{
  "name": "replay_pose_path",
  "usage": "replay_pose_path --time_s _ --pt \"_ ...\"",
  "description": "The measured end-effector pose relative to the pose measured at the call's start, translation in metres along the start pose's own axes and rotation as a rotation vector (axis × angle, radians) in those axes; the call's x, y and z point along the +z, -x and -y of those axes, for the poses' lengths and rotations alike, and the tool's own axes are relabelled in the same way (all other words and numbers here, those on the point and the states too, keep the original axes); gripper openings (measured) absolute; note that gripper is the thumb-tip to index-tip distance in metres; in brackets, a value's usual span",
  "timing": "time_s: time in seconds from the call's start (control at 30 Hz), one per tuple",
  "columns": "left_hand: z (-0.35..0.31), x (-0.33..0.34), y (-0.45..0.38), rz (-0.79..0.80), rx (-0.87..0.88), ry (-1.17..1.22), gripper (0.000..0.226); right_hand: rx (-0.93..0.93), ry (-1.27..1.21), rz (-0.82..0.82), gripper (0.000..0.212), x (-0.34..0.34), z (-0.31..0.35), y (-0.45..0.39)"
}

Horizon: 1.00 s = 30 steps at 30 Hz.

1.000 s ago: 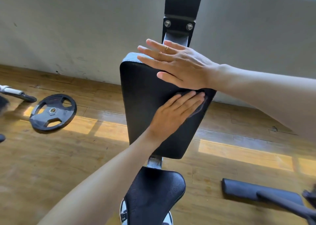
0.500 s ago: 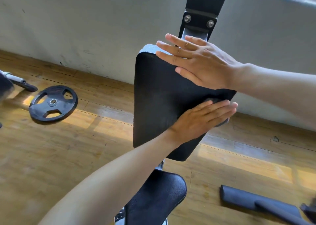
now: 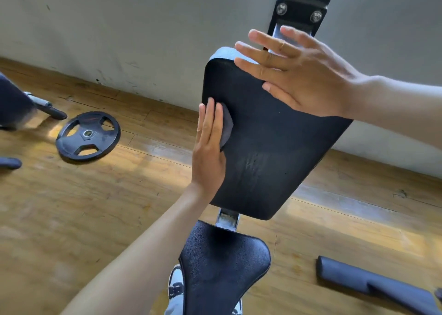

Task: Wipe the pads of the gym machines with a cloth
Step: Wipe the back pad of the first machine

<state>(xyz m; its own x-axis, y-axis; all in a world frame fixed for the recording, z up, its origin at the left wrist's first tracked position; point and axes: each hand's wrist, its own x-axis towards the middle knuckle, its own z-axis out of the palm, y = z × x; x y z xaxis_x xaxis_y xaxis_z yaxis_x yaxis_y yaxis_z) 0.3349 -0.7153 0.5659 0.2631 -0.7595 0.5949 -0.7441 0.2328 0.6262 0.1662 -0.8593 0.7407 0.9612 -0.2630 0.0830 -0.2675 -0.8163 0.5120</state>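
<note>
From the head view, the left hand (image 3: 209,144) lies flat with fingers straight and together, pressing a grey cloth (image 3: 226,128) against the left edge of the black back pad (image 3: 270,147); most of the cloth is hidden under the palm. The right hand (image 3: 303,75) is spread open at the pad's upper right corner, fingers straight (whether it touches the pad or hovers is unclear), holding nothing. Below the pad sits the seat pad (image 3: 222,266), cut off by the bottom edge. Left of the pad a weight plate (image 3: 88,136) lies on the wooden floor (image 3: 71,219). Lower right of the pad, a dark padded bar (image 3: 373,283) runs out of frame.
</note>
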Motion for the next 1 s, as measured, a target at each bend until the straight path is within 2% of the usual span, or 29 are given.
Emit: replay_pose_path --time_s 0.1,0.23,0.37,0.5,0.73,0.87,1.0 --pt "-0.024 0.007 -0.015 -0.058 -0.081 0.087 0.093 -0.095 0.129 0.033 0.063 -0.002 0.024 -0.008" --pt "-0.015 0.037 -0.001 -0.130 -0.091 -0.013 0.081 -0.090 0.247 0.045 0.064 0.010 0.032 -0.013" --pt "0.011 0.058 0.046 -0.087 -0.199 -0.089 0.095 -0.099 0.304 0.037 0.068 0.010 0.032 -0.014" --pt "0.017 0.059 0.072 -0.083 -0.282 0.008 0.106 -0.108 0.313 0.006 0.069 0.012 0.032 -0.013" --pt "-0.005 0.054 0.009 -0.257 -0.219 0.088 0.078 -0.112 0.248 -0.011 0.066 0.013 0.034 -0.014" --pt "0.020 0.063 0.039 -0.217 -0.221 -0.014 0.089 -0.113 0.212 0.001 0.066 0.014 0.033 -0.015" --pt "0.042 0.062 0.071 -0.075 -0.225 -0.057 0.104 -0.113 0.218 -0.013 0.068 0.015 0.034 -0.015"
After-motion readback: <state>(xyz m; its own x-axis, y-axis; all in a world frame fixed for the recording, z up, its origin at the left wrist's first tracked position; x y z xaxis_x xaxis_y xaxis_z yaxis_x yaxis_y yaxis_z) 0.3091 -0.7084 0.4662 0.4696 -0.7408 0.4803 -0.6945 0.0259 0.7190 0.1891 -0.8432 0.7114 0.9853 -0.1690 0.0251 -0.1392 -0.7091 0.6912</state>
